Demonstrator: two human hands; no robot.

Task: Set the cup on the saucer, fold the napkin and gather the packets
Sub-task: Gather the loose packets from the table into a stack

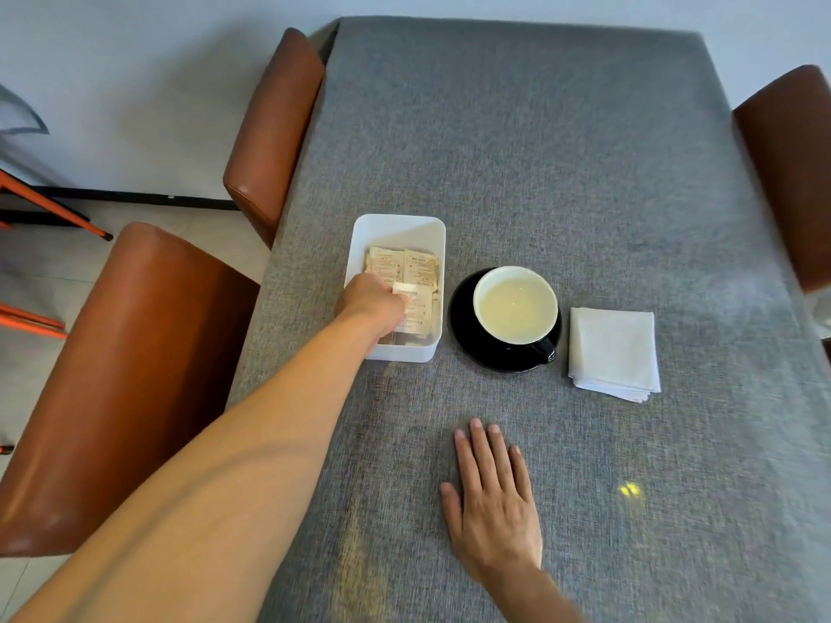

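Observation:
A black cup (515,308) with a pale inside stands on a black saucer (463,321) in the middle of the table. To its right lies a white napkin (614,353), folded into a square. Left of the saucer is a white rectangular bin (400,229) holding several beige packets (420,267). My left hand (373,303) reaches into the bin, fingers closed around a packet (416,308) lying on the pile. My right hand (492,496) rests flat on the cloth near the front, fingers apart, holding nothing.
A grey cloth (562,150) covers the table. Brown padded chairs stand at the left (135,375), the far left (274,128) and the right edge (791,173). Floor shows at the left.

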